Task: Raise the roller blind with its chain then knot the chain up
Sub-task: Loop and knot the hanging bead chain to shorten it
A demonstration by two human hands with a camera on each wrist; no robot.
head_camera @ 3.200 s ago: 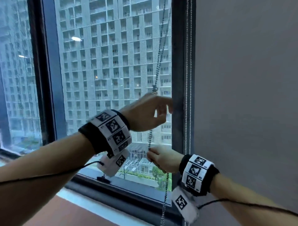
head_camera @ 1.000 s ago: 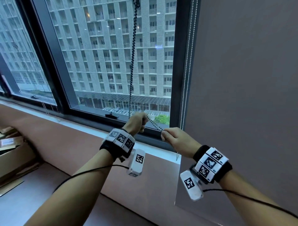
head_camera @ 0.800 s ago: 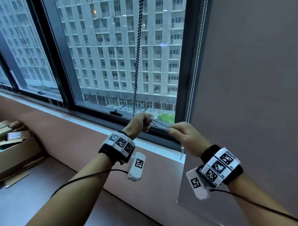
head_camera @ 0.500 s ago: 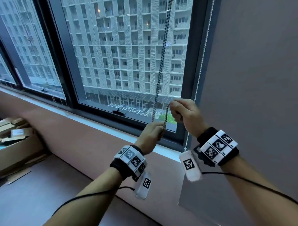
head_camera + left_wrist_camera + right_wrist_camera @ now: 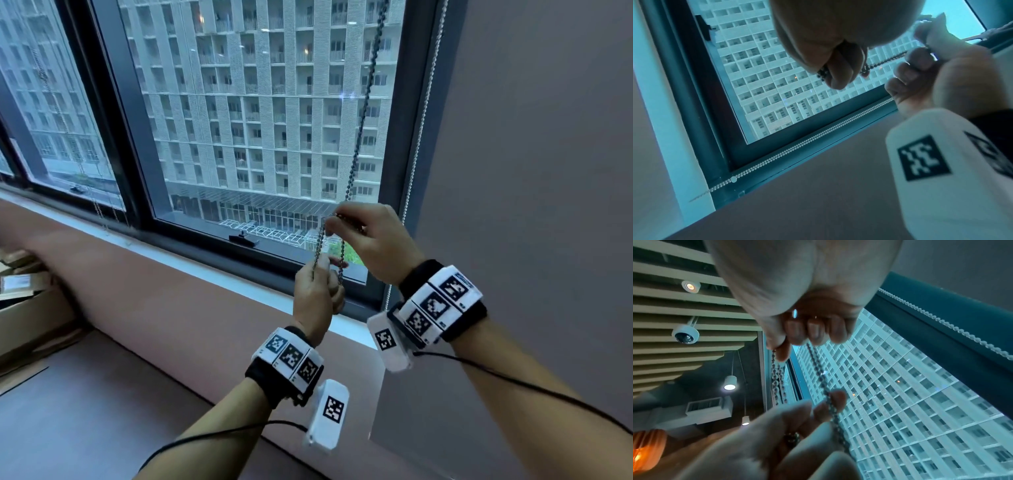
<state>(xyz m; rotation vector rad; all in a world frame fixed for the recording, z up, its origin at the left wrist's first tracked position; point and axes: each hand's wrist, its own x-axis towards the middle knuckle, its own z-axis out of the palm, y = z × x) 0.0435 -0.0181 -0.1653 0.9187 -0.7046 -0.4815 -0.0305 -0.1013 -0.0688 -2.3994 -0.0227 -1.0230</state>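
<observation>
A dark bead chain [image 5: 360, 130] hangs down in front of the window glass [image 5: 267, 113] to my hands. My right hand [image 5: 371, 236] pinches a fold of the chain at its top. Just below, my left hand [image 5: 317, 294] grips the two strands that run down from that fold [image 5: 320, 240]. In the left wrist view my curled left fingers [image 5: 840, 71] hold beads of the chain [image 5: 885, 60], which runs across to the right hand [image 5: 925, 61]. In the right wrist view the chain [image 5: 819, 374] passes from my right fingers [image 5: 813, 332] to the left hand's fingertips [image 5: 836, 398].
A lowered grey roller blind [image 5: 534, 171] fills the right side, with its white bead chain [image 5: 419, 137] along the dark window frame [image 5: 400, 154]. A white sill [image 5: 191, 263] tops the brown wall. Cardboard boxes [image 5: 24, 284] sit at the far left. A ceiling camera [image 5: 685, 334] and lamps hang overhead.
My right hand has risen with a fold of the chain above the left hand. The left hand stayed low on the strands, and both hands have moved right towards the lowered blind.
</observation>
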